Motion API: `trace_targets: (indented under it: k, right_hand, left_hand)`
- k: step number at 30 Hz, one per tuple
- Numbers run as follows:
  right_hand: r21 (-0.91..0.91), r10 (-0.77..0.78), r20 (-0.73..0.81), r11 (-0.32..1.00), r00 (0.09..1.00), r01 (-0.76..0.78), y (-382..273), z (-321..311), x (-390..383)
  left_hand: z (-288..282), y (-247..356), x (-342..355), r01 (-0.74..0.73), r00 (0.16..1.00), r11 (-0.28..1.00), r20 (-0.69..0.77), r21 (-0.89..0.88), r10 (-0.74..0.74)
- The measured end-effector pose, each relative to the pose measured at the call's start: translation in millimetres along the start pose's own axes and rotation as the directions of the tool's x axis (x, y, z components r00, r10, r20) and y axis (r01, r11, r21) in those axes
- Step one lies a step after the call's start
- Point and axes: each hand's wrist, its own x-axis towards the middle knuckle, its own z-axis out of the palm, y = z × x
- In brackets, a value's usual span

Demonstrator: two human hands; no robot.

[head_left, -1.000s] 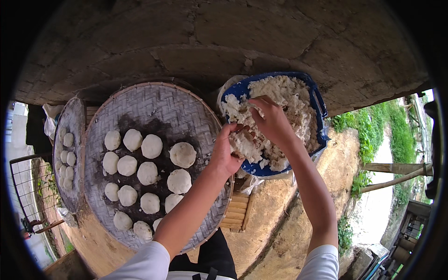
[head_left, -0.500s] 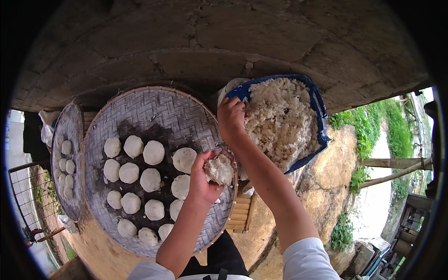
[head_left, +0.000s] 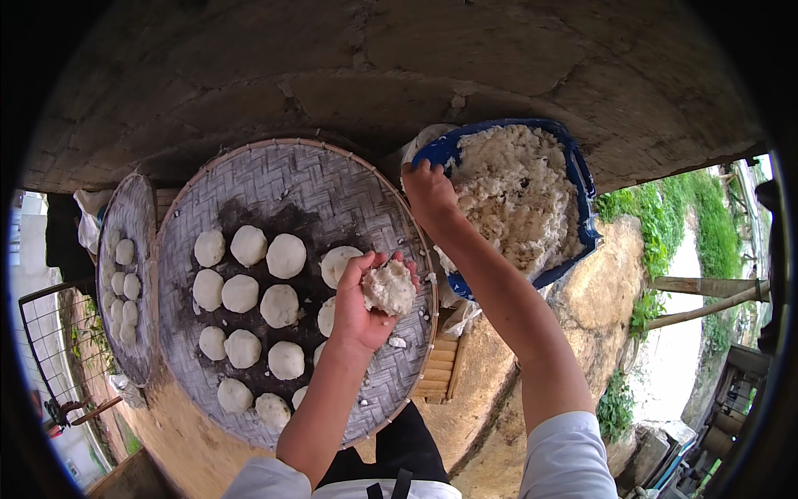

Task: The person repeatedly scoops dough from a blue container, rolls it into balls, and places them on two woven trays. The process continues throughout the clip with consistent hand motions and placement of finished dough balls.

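A rough lump of white, crumbly dough (head_left: 389, 289) rests in my left hand (head_left: 362, 309), whose fingers cup it from below and around the side. This hand is above the right part of a round woven bamboo tray (head_left: 349, 195). Several white dough balls (head_left: 278, 305) sit in loose rows on the tray, some partly hidden by my left forearm. My right hand (head_left: 430, 196) is at the left side of a blue basin (head_left: 588, 195), fingers curled against the crumbly white mass (head_left: 517, 200) heaped in it. Anything in those fingers is hidden.
A second round tray (head_left: 133, 337) with smaller white balls stands at the left. Behind both trays and the basin rises a dark block wall (head_left: 357, 83). A bamboo slat piece (head_left: 438, 370) shows below the tray's right edge. Wooden poles (head_left: 706, 303) lie farther right.
The whole view has shifted a little, so the trays and basin appear farther right. My left hand still holds the lump; my right hand stays at the basin's left side, fingers curled.
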Motion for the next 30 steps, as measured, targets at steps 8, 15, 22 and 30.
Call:
trace_targets:
  k: [8,15,22,30]
  right_hand:
    - [0.635,0.053,0.339,0.723,0.939,-0.270,66,-15,35]
    - [0.872,0.071,0.485,0.029,0.871,-0.488,93,-56,21]
    - [0.863,0.183,0.312,-0.465,0.932,-0.197,66,-104,-58]
    - [0.607,-0.140,-0.377,0.710,0.916,0.358,54,-107,-102]
  left_hand:
    - [-10,6,2,-0.020,1.000,0.998,-0.010,0.060,0.020]
    - [0,4,37,0.006,0.996,1.000,0.090,0.002,-0.007]
    - [32,-11,75,-0.040,0.983,0.999,0.183,0.034,0.033]
    - [37,-10,93,0.058,0.930,0.950,0.330,0.305,-0.163]
